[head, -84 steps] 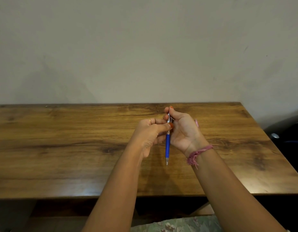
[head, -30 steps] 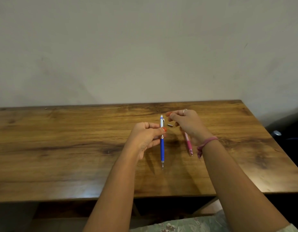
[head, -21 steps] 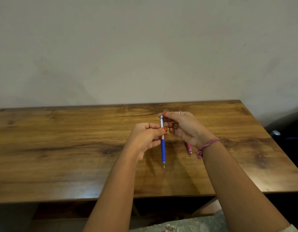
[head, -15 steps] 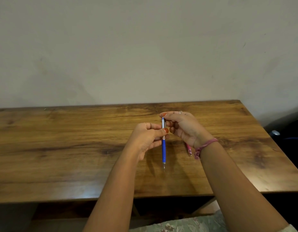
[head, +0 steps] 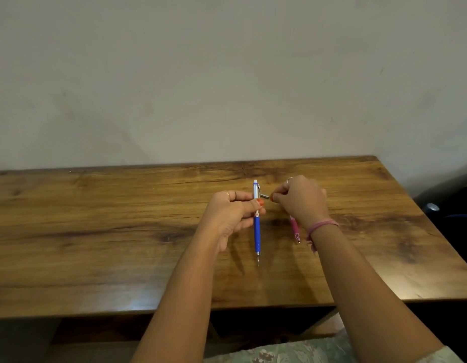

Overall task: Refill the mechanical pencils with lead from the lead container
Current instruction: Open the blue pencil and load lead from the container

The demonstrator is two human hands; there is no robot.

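Left hand [head: 233, 214]: curled round the blue mechanical pencil [head: 257, 226], thumb pinching it mid-barrel, pencil upright, tip down, off the table.
Right hand [head: 302, 200]: fingers bunched, pinching a small metal cap [head: 265, 196] just right of the blue pencil's top.
Pink pencil [head: 294, 229]: partly hidden under the right hand; can't tell if it's held or lying there.
Writing: some print on the blue pencil's barrel, too small to read.
Wrist: pink thread band [head: 322, 226] on the right one.
Table [head: 96, 244]: dark wood grain, against a plain grey wall [head: 201, 74].
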